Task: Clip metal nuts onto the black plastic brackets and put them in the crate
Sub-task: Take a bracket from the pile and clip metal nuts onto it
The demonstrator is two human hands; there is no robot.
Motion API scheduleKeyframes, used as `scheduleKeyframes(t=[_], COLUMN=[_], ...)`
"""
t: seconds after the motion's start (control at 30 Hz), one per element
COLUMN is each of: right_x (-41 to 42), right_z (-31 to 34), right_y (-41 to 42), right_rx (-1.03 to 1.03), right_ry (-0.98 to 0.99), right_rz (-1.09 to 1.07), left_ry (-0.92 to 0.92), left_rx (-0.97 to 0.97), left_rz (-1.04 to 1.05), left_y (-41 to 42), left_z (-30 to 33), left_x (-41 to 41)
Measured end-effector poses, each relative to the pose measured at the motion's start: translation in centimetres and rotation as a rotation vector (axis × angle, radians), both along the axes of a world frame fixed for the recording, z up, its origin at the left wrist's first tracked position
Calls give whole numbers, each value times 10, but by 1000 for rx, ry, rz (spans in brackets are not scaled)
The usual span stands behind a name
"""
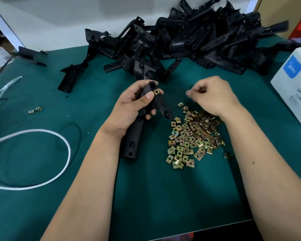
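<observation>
Your green surface carries a big heap of black brackets along its far edge. Nearer you lies the pile of metal nuts, just under your right wrist. Your left hand has its grip clamped on one bracket, a nut already clipped at its top. Your right hand hovers above the pile, fingers curled; whether they pinch anything you cannot tell.

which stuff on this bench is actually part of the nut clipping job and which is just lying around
Part of the job:
- bracket held in the left hand
- nut clipped on it
- loose nuts
- bracket pile
- right hand

Just lying about:
- white cord
- white box
- black cable
</observation>
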State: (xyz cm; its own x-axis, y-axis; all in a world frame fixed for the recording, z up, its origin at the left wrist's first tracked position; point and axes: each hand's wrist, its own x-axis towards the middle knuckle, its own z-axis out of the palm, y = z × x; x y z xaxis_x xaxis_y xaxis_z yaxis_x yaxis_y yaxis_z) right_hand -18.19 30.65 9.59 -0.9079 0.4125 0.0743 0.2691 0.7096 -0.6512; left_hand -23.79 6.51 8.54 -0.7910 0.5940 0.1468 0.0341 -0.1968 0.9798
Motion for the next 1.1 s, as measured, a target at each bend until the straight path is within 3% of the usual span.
scheduleKeyframes(t=[0.13,0.4,0.77,1.1], right_x=[0,-1,-2,2], right_z=[2,-3,-6,2], right_y=[-11,-45,-57,-53], right_rx=[149,95,-544,-884], right_ry=[-60,85,298,123], right_rz=[172,313,203,317], left_ry=[-17,-104,-83,-117], left_rx=[-7,2,-62,-32], left_rz=[38,53,15,-1], left_y=[2,-3,-9,-9], left_z=[0,-3,-4,-2], left_x=[0,-3,-7,-6])
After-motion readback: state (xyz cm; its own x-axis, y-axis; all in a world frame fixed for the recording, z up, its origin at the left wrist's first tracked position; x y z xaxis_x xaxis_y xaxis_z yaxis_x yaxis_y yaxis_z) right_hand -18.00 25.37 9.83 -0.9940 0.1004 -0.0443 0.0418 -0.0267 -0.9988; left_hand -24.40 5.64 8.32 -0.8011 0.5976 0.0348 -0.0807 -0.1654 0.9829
